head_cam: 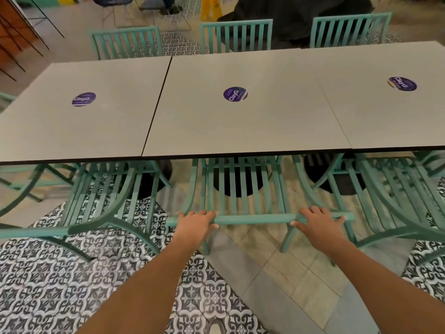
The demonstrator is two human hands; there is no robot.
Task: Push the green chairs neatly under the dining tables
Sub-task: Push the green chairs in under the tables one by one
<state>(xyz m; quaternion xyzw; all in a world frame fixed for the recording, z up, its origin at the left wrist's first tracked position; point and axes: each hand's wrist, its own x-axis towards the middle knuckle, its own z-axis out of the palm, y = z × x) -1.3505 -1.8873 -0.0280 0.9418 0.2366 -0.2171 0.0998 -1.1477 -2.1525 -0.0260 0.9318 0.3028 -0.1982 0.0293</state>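
- We see the left hand [196,224] holding the top rail of the middle green chair [243,189] near the rail's left end: grip closed around the bar, fingers over the top, thumb on the near side.
- The right hand [317,225] holds the same rail near its right end, grip likewise wrapped around the bar.
- This chair faces the middle tabletop [240,126]; the front of its slatted seat lies under the near edge, while backrest and rear legs stand outside on the floor [277,273].
- A left green chair [106,196] and a right green chair [385,196] flank it, each partly under its own tabletop; we cannot tell how far in.
- Three grey tabletops run in a row, edges touching; each carries a round purple sticker [235,94] near its centre.
- Across the row, three far green chairs [237,36] stand with backrests rising above the far edge.
- Floor: patterned black-and-white tile at left and right, plain tile beneath the middle chair.
- A yellow floor sign [212,8] stands beyond the far chairs.
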